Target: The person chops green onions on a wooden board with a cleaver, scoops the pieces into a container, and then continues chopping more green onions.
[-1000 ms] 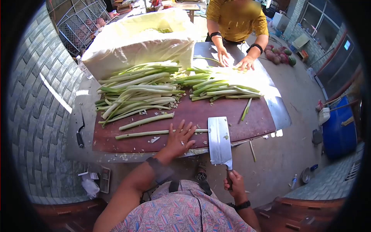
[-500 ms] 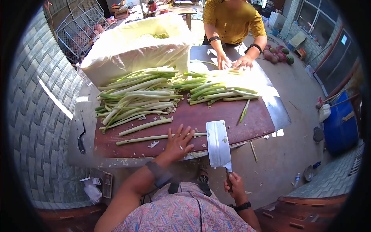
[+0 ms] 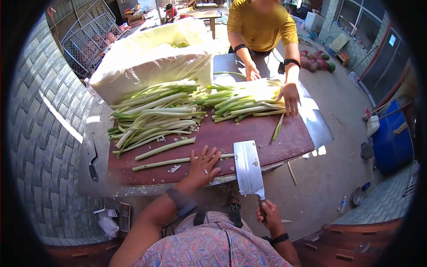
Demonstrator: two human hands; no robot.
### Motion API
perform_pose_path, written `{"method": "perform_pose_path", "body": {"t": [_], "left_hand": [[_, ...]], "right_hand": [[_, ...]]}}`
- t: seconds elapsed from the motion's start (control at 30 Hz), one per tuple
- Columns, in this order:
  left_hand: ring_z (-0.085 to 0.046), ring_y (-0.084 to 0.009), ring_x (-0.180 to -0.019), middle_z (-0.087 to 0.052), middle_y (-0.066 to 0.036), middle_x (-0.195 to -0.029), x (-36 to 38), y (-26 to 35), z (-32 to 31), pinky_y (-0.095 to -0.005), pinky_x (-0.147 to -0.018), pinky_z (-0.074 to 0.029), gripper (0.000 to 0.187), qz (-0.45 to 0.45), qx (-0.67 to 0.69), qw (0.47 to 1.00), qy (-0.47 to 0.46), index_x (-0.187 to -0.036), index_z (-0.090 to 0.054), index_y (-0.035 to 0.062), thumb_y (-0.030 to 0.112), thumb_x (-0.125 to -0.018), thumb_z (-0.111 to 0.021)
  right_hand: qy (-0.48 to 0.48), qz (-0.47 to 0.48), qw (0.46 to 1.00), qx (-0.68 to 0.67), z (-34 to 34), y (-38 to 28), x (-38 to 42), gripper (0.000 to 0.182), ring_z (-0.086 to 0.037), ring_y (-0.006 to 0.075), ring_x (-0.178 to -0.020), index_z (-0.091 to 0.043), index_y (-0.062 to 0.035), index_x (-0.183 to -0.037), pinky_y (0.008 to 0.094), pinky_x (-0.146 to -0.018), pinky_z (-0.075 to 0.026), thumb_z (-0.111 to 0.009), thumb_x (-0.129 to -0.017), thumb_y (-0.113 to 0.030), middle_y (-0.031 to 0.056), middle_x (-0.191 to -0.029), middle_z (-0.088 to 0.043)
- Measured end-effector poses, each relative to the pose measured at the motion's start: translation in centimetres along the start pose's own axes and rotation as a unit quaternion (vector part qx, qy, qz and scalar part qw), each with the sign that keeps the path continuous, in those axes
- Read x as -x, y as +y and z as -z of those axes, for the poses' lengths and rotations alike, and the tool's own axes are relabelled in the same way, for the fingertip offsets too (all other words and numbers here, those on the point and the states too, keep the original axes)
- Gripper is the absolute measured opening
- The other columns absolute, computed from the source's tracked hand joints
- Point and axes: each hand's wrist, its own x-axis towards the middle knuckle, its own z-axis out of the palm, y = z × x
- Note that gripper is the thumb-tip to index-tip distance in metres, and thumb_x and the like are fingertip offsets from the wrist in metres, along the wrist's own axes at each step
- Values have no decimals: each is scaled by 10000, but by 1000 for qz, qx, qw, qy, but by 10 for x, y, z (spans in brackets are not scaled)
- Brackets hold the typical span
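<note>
My left hand (image 3: 203, 168) lies flat with fingers spread over a long green onion stalk (image 3: 155, 165) on the reddish-brown cutting board (image 3: 284, 140). My right hand (image 3: 270, 214) grips the dark handle of a cleaver (image 3: 248, 168). Its broad blade lies at the board's near edge, by the right end of that stalk. Just beyond my left hand is a second, thicker stalk (image 3: 167, 148). Farther back, a left pile of green onions (image 3: 153, 111) and a right pile (image 3: 244, 106) cover the board. White scraps are scattered around.
A cloth-lined white bin (image 3: 151, 66) stands behind the left pile. Across the table, a person in a yellow shirt (image 3: 262, 31) has one hand (image 3: 290, 95) at the right pile. A black-handled knife (image 3: 92, 162) lies at the table's left edge. A blue barrel (image 3: 393, 140) stands right.
The other person's hand on the right side of the view has moved nearer, to the end of the right pile. My hands and the cleaver have stayed nearly still; the view has shifted slightly.
</note>
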Motion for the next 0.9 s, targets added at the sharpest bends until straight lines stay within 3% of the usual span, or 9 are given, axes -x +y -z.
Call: {"method": "perform_pose_path", "body": {"t": [0.3,0.37,0.4,0.47,0.9], "left_hand": [[-246,-319,-1418,-339,-66,-1514,1,1,4,-681,-1063,-148,606,-9,-3,1000,2,-1451,-379,187,425,-917,-539],[-238,-323,-1422,-331,-72,-1519,1,2,4,-680,-1060,-148,617,-9,1,1000,0,-1452,-374,182,424,-910,-545],[-230,-327,-1426,-323,-78,-1524,1,1,4,-678,-1058,-147,629,-9,5,1000,-2,-1454,-370,178,422,-903,-550],[-228,-327,-1426,-321,-78,-1525,1,0,4,-678,-1059,-146,627,-11,3,1000,-2,-1455,-369,179,423,-906,-547],[-202,-313,-1439,-283,-75,-1545,5,-1,3,-680,-1074,-118,667,-20,-8,1000,-12,-1470,-341,170,475,-909,-532]], "right_hand": [[15,-10,999,34,-5,-7,-4,266,-460,115,-466,-531,-80,-1197,274,-450,-411,-521,-975,-226,85,-665,-548],[6,-1,999,39,-12,-15,-7,168,-486,100,-474,-533,-49,-1025,268,-442,-425,-535,-969,-207,57,-664,-562],[7,-2,999,38,-13,-17,-10,168,-486,100,-474,-533,-49,-1025,268,-442,-425,-535,-969,-207,57,-664,-562],[1,0,998,58,-13,-13,-18,237,-465,107,-470,-537,-84,-1165,273,-444,-408,-525,-973,-222,74,-667,-550],[-9,-20,998,64,-17,-3,-7,262,-470,102,-478,-534,-83,-1184,254,-449,-400,-540,-966,-229,58,-659,-544]]}}
